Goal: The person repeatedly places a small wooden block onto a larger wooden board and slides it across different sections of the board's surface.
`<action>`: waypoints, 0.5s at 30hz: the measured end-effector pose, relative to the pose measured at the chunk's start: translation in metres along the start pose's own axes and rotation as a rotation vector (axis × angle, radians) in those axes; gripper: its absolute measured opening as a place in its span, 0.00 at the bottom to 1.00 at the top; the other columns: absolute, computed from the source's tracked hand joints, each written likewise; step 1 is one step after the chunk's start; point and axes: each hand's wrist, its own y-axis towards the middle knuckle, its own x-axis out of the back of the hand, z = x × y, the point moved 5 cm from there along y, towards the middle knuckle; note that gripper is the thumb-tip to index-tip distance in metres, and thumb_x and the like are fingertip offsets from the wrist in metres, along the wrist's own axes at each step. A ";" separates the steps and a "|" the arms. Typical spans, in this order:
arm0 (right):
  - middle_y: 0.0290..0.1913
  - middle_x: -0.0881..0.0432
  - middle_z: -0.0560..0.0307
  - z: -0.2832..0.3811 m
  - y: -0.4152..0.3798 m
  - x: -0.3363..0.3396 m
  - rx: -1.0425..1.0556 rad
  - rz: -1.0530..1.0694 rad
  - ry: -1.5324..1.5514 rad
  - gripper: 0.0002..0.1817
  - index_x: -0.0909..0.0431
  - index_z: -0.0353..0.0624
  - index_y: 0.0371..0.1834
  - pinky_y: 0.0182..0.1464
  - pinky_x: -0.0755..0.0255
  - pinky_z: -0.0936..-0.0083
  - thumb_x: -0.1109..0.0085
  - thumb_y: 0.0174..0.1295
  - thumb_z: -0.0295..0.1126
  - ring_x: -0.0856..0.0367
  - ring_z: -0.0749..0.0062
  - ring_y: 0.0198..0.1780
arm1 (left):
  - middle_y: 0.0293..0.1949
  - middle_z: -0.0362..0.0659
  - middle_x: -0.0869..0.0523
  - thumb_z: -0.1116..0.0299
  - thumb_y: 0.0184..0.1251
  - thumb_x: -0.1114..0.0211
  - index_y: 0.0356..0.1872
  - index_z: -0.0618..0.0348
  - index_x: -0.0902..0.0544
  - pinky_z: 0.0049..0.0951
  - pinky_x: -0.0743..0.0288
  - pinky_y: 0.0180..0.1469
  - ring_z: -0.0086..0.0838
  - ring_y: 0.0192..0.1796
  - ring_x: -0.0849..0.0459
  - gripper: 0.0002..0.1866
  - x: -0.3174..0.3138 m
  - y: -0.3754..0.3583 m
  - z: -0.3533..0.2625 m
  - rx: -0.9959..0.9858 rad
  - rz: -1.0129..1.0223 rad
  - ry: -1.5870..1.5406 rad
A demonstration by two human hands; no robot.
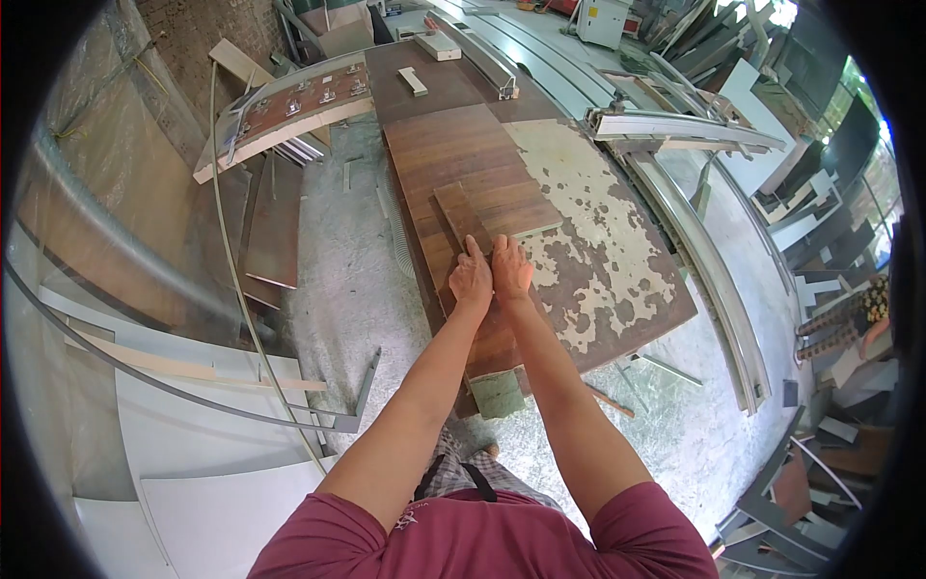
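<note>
Both my hands rest side by side on a low wooden worktable (617, 289) with a worn, peeling top. My left hand (470, 278) and my right hand (511, 267) press flat on the near end of a narrow dark wood strip (460, 218). The strip lies at a slight angle on top of a larger dark wood panel (463, 154). A second short board (521, 212) lies just right of the strip. The fingers of both hands point away from me and lie on the wood without closing around it.
A green block (499, 393) props the table's near edge. Metal rails (675, 125) run along the right. Boards and a curved brown panel (289, 106) lie on the concrete floor at left, white sheets (193, 463) near me. Another person's arm (849, 318) shows at far right.
</note>
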 end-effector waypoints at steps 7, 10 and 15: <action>0.32 0.27 0.59 -0.001 0.000 0.001 -0.008 0.011 0.020 0.05 0.35 0.49 0.33 0.28 0.25 0.71 0.51 0.53 0.30 0.23 0.66 0.36 | 0.40 0.59 0.24 0.71 0.63 0.55 0.63 0.62 0.51 0.36 0.23 0.37 0.44 0.37 0.19 0.28 0.000 0.001 -0.001 -0.006 -0.001 0.014; 0.32 0.27 0.59 0.000 0.000 0.002 -0.015 0.029 0.015 0.05 0.35 0.49 0.33 0.28 0.24 0.71 0.51 0.53 0.30 0.23 0.65 0.36 | 0.39 0.59 0.24 0.71 0.63 0.55 0.63 0.62 0.52 0.36 0.23 0.36 0.45 0.38 0.19 0.27 0.002 0.000 -0.002 -0.013 -0.006 0.037; 0.32 0.27 0.59 0.000 0.000 0.002 -0.033 0.044 0.025 0.05 0.35 0.49 0.33 0.28 0.24 0.71 0.52 0.54 0.31 0.23 0.65 0.36 | 0.40 0.59 0.24 0.71 0.63 0.55 0.63 0.62 0.51 0.37 0.23 0.37 0.44 0.38 0.19 0.28 0.001 0.000 -0.001 0.001 0.024 0.040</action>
